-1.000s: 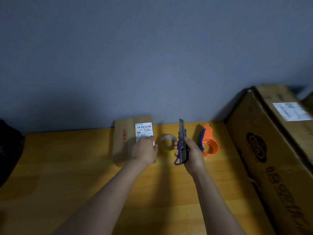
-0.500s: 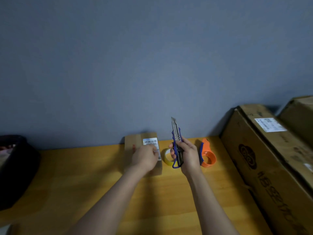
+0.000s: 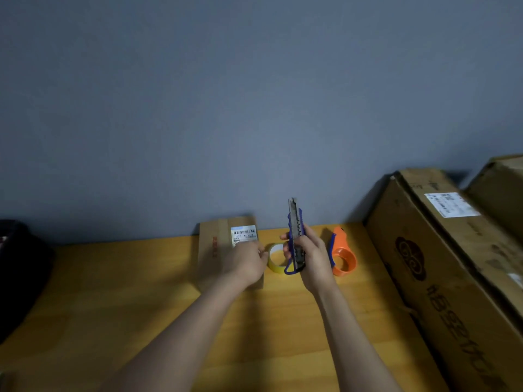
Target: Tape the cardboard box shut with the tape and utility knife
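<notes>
A small cardboard box (image 3: 216,244) with a white barcode label lies flat on the wooden table (image 3: 113,292) near the wall. My left hand (image 3: 246,263) rests on the box's right part, fingers curled over it. My right hand (image 3: 311,258) holds a blue utility knife (image 3: 295,236) upright, blade end pointing up. Between the two hands a yellowish roll of tape (image 3: 276,257) lies on the table, just right of the box.
An orange tape dispenser (image 3: 342,253) stands right of my right hand. Large cardboard cartons (image 3: 441,264) line the table's right side. A dark bag (image 3: 19,273) sits at the left edge. A grey wall is behind.
The view has tilted up, so everything sits lower in frame. My right hand has brought the knife closer to the tape roll and more upright. My left hand stays on the box.
</notes>
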